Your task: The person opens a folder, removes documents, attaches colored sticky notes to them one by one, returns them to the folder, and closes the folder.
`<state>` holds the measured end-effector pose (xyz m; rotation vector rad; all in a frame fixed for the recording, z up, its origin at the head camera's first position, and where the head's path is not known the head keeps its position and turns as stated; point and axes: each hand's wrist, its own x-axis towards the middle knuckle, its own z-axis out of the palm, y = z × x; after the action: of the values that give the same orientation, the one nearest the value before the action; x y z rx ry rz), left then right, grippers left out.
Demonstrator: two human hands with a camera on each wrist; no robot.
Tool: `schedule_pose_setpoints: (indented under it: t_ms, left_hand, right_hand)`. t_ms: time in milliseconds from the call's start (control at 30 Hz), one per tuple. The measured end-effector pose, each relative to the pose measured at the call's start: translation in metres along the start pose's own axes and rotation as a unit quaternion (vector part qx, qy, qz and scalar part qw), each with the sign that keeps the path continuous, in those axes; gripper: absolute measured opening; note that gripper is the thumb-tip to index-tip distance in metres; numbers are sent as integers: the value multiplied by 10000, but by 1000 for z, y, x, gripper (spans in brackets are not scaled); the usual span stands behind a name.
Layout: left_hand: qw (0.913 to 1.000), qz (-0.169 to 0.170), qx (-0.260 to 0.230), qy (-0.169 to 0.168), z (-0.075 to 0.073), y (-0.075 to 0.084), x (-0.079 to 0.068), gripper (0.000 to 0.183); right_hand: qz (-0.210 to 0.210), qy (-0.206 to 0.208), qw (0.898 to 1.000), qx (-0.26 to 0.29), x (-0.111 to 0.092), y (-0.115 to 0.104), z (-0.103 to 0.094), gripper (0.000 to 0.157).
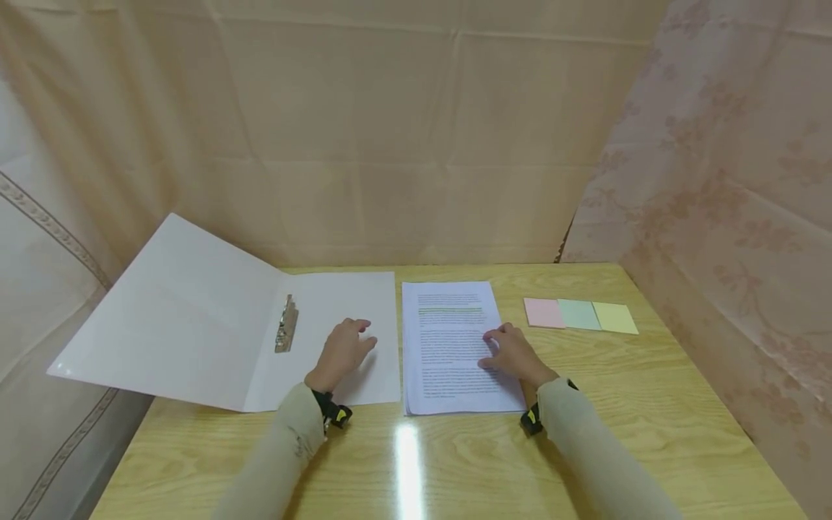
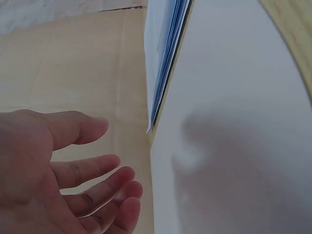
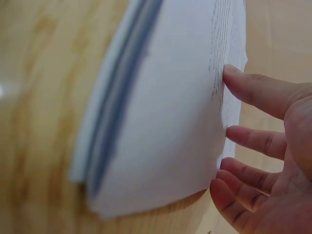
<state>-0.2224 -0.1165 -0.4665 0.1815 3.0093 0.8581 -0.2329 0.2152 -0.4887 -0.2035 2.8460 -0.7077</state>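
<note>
A stack of printed sheets (image 1: 448,354) lies on the table, with a green highlighted line near the top of its page. At the stack's right edge is my right hand (image 1: 513,354); in the right wrist view its thumb (image 3: 258,90) lies over the printed face and the other fingertips are along the sheets' edge. To the left lies an open white folder (image 1: 195,318) with a metal clip (image 1: 286,325) by its spine. Above the folder's right half hovers my left hand (image 1: 341,354), fingers loosely bent and holding nothing, its shadow on the white surface.
Pink (image 1: 544,313), green (image 1: 579,314) and yellow sticky-note pads (image 1: 615,318) lie in a row at the back right. Beige curtains (image 1: 416,144) hang behind the wooden table (image 1: 468,462), and a floral cloth (image 1: 747,217) hangs on the right.
</note>
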Motion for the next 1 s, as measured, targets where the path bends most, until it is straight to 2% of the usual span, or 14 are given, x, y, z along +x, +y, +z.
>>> schedule_pose_setpoints:
  t_ms: [400,500,700,867,1000]
  left_hand:
    - [9979,616,18,-176,26,20,2,42]
    - [9970,699,-125,-304,30,24,1,43]
    - [9944,757,-4,-731,36,32,-2,45]
    - [9940,656,18,-875,41,32,-5,48]
    - [9934,568,197,-972,44,34,-5,57]
  right_hand:
    - [-171,82,9996,-205,-1,0,0,56]
    - [-140,114,9995,-258,-2,-1,1,54]
    - [-173,224,9993,-235,-5,-1,0,45]
    - [-250,300,9991,-152,-4,1,0,39]
    - [-270,331,9989,-187,-2,3,0,35]
